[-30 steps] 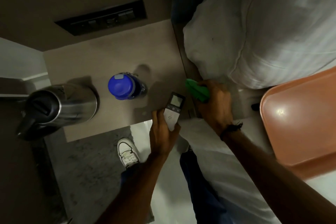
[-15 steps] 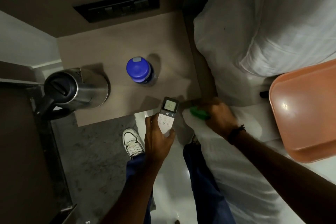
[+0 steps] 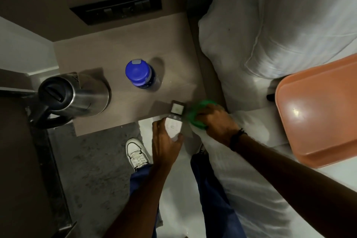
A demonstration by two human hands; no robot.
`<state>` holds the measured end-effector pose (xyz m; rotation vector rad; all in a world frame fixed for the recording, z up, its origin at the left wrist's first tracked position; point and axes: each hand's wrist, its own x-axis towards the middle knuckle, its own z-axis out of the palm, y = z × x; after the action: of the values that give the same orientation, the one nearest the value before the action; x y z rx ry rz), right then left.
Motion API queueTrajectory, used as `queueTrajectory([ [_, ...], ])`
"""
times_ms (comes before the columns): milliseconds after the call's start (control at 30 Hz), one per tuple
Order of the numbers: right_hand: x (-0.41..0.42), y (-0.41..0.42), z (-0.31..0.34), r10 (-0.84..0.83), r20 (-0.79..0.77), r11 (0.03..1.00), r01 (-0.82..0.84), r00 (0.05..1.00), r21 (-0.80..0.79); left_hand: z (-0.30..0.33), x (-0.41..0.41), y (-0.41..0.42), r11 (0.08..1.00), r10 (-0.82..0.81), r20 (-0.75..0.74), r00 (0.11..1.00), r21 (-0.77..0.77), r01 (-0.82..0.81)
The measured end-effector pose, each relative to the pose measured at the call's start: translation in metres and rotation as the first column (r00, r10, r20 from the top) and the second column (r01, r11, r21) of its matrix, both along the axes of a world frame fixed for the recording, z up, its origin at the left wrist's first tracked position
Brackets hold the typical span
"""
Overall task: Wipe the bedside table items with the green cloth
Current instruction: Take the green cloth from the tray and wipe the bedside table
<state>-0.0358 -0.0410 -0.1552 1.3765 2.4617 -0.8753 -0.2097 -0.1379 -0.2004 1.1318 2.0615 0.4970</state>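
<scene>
My left hand [image 3: 166,142] grips a white remote control [image 3: 174,120] by its lower end, screen end pointing over the front right corner of the bedside table [image 3: 119,52]. Right beside the remote, my right hand [image 3: 218,121] is closed around the bunched green cloth [image 3: 195,115], which touches or nearly touches the remote's right side. A bottle with a blue cap [image 3: 140,74] stands upright mid-table. A steel electric kettle [image 3: 73,96] stands at the table's left edge.
A dark switch panel [image 3: 117,6] is on the wall behind the table. White pillows [image 3: 270,17] and bedding lie to the right, with an orange tray [image 3: 318,114] on the bed. My legs and a white shoe [image 3: 136,152] are below on the floor.
My right hand has brought the green cloth from the bed edge to the remote's right side. My left hand keeps hold of the remote. The view has shifted a little.
</scene>
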Motion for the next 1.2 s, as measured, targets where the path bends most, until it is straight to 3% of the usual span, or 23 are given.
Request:
queueTrajectory([
  [67, 0.02, 0.005, -0.003, -0.29, 0.016, 0.952, 0.29, 0.957, -0.097, -0.006, 0.004, 0.005, 0.998, 0.044, 0.001, 0.999, -0.039, -0.044],
  [133, 0.031, 0.009, -0.005, -0.525, -0.039, 0.847, 0.518, 0.85, -0.117, -0.01, 0.009, 0.015, 0.999, 0.042, 0.012, 0.999, -0.034, -0.042],
  [267, 0.038, 0.01, -0.007, -0.765, -0.059, 0.642, 0.752, 0.642, -0.149, -0.019, 0.027, 0.054, 0.99, 0.141, -0.014, 0.99, -0.006, -0.141],
  [467, 0.039, 0.004, -0.022, -0.771, 0.043, 0.622, 0.766, 0.635, -0.164, -0.046, 0.062, 0.132, 0.982, 0.175, -0.135, 0.975, -0.042, -0.182],
  [600, 0.044, 0.002, -0.028, -0.765, 0.033, 0.628, 0.757, 0.643, -0.18, -0.063, 0.081, 0.167, 0.975, 0.187, -0.225, 0.956, -0.072, -0.208],
  [900, 0.04, 0.001, -0.028, -0.796, 0.031, 0.592, 0.788, 0.604, -0.171, -0.072, 0.072, 0.172, 0.971, 0.175, -0.229, 0.957, -0.117, -0.206],
  [1100, 0.025, 0.003, -0.022, -0.926, 0.04, 0.356, 0.906, 0.375, -0.229, -0.053, 0.018, 0.115, 0.985, 0.111, 0.047, 0.993, -0.137, -0.104],
  [1200, 0.0, -0.001, -0.012, -0.972, 0.028, 0.221, 0.949, 0.233, -0.225, -0.036, -0.023, 0.087, 0.98, 0.159, 0.068, 0.985, -0.132, -0.149],
])
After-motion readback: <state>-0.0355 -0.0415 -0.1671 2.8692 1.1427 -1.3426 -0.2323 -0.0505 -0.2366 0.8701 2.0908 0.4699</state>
